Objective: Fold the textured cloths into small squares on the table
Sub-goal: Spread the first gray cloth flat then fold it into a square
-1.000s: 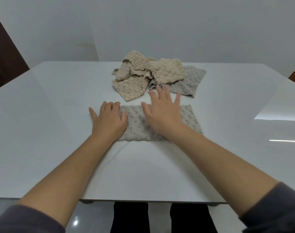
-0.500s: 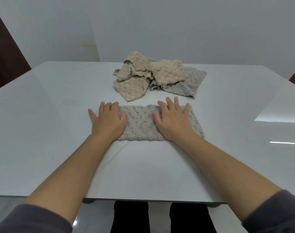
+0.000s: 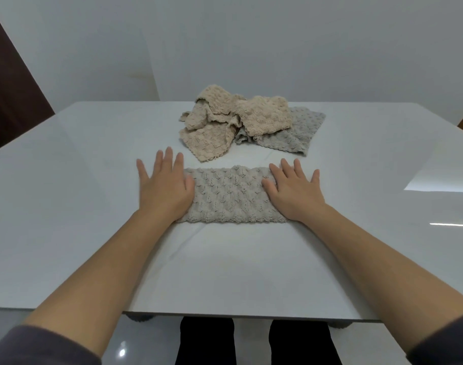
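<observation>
A grey textured cloth (image 3: 230,196) lies folded into a long strip on the white table (image 3: 80,206), straight in front of me. My left hand (image 3: 163,188) lies flat with spread fingers on the strip's left end. My right hand (image 3: 295,192) presses flat on its right end, covering that edge. Behind the strip sits a heap of crumpled beige cloths (image 3: 225,122), with another grey cloth (image 3: 296,133) partly under them on the right.
The table's near edge (image 3: 225,316) runs across the bottom of the view, with my dark-clad legs below it. A pale wall stands behind the table. A dark door panel (image 3: 11,88) is at the far left.
My right hand has slid from the middle of the strip to its right end, smoothing it flat. My left hand has stayed on the left end.
</observation>
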The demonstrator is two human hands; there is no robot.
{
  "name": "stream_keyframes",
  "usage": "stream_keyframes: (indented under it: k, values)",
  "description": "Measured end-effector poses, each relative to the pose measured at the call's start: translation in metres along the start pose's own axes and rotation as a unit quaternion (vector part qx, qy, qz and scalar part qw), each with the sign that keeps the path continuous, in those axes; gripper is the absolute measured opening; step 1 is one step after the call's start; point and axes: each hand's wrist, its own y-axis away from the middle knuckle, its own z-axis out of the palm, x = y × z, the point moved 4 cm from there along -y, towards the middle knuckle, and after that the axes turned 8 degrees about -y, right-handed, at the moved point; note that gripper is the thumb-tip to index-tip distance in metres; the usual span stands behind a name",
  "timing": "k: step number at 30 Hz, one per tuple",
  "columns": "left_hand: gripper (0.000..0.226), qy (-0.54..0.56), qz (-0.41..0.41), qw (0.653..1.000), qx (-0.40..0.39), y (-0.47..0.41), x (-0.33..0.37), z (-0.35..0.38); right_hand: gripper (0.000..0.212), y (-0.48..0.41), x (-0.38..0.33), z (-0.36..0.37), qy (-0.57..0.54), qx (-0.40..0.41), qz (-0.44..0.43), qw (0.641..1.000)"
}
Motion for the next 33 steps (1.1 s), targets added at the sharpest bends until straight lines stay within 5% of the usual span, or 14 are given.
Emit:
stream_keyframes:
  k: [2, 7, 16, 24, 33]
  values:
    - [0.058, 0.036, 0.067, 0.997, 0.018, 0.0, 0.027, -0.01, 0.06, -0.002, 0.001, 0.001, 0.004, -0.009, 0.003, 1.0]
    - [0.054, 0.07, 0.23, 0.968, -0.075, 0.009, 0.098, -0.001, 0.061, -0.003, 0.001, 0.001, 0.005, -0.018, 0.015, 1.0]
    - [0.055, 0.052, 0.126, 0.983, -0.12, 0.006, 0.042, 0.01, 0.064, -0.002, 0.002, -0.002, 0.013, -0.045, 0.023, 0.999]
    - [0.055, 0.055, 0.148, 0.983, -0.098, 0.0, 0.052, 0.0, 0.059, 0.001, -0.054, -0.003, 0.023, -0.048, -0.113, 0.992]
    - [0.055, 0.05, 0.166, 0.977, -0.125, 0.0, 0.058, 0.007, 0.059, 0.002, -0.05, 0.009, -0.014, -0.067, -0.086, 0.994]
